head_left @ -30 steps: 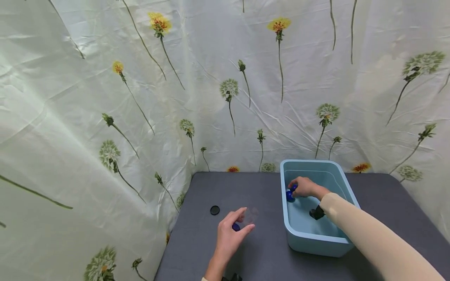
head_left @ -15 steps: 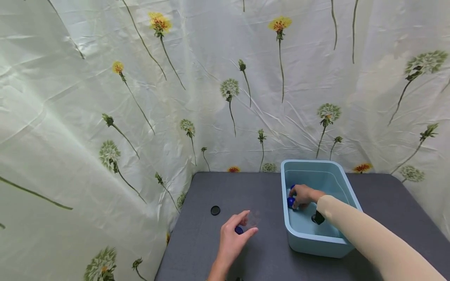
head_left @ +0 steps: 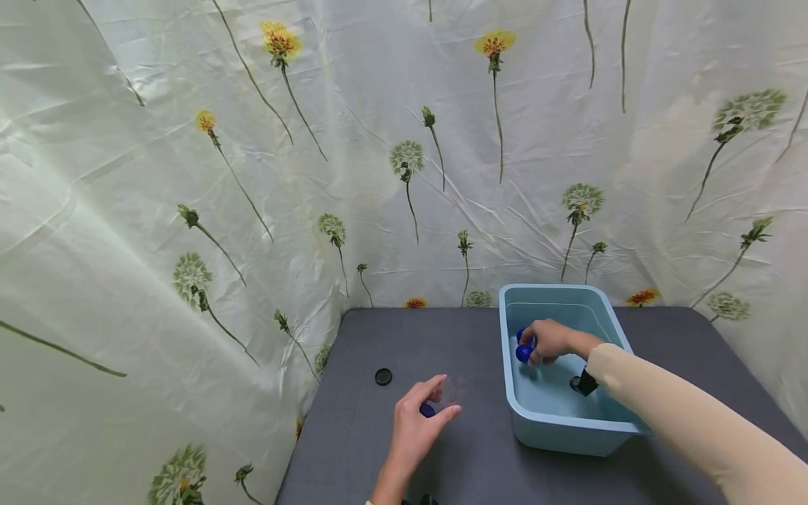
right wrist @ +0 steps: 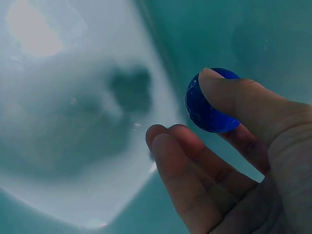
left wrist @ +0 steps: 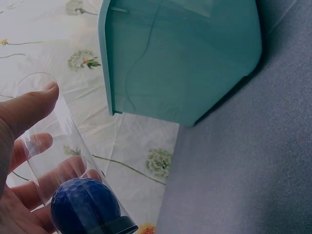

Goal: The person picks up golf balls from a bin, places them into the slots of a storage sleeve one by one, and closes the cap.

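Observation:
My left hand grips a clear tube above the dark table. A dark blue golf ball sits inside the tube, by a dark cap at its lower end. Inside the light blue bin, my right hand pinches a bright blue golf ball between thumb and fingers. The other fingers show bent beside the ball in the right wrist view. Another blue ball shows just behind the fingers in the head view, partly hidden.
A round black cap lies on the dark grey table, left of the bin. The bin's high walls surround the right hand. Behind the table hangs a pale curtain with a dandelion print.
The right hand, lower among the blue balls half a second ago, has risen slightly with a ball in its fingers. The left hand keeps its hold on the tube, nearly still.

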A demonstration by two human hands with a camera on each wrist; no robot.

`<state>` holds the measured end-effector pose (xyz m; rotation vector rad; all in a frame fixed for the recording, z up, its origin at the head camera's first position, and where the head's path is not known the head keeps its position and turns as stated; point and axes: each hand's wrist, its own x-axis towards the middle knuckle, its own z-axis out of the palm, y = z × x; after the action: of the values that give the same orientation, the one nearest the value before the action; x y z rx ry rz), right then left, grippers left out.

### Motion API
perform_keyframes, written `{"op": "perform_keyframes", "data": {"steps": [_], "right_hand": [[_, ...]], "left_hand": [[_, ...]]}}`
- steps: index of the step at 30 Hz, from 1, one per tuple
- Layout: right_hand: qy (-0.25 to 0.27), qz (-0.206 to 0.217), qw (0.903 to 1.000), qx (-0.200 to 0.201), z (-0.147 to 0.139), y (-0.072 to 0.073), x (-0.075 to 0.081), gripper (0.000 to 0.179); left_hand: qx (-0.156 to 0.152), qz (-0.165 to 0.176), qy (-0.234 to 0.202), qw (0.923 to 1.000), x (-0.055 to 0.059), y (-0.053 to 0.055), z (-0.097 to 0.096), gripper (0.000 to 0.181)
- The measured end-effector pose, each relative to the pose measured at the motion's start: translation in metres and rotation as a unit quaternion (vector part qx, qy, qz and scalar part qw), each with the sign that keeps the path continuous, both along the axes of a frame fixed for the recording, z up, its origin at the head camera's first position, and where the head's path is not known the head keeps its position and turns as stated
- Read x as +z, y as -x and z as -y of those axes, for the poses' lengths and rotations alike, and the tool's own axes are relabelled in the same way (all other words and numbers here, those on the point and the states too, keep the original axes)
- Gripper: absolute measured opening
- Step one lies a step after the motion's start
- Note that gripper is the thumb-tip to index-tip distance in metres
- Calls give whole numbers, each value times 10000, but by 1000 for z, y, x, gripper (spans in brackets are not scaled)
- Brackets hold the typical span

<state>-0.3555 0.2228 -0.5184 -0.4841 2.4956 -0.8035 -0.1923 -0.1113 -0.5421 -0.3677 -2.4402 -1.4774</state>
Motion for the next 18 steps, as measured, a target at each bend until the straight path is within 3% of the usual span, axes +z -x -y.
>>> {"op": "perform_keyframes", "data": {"steps": [18], "right_hand": [[135, -928, 9946, 450, -9, -30, 51, 49]], "left_hand": [[14, -320, 126, 9994, 8, -8, 8, 54]]}}
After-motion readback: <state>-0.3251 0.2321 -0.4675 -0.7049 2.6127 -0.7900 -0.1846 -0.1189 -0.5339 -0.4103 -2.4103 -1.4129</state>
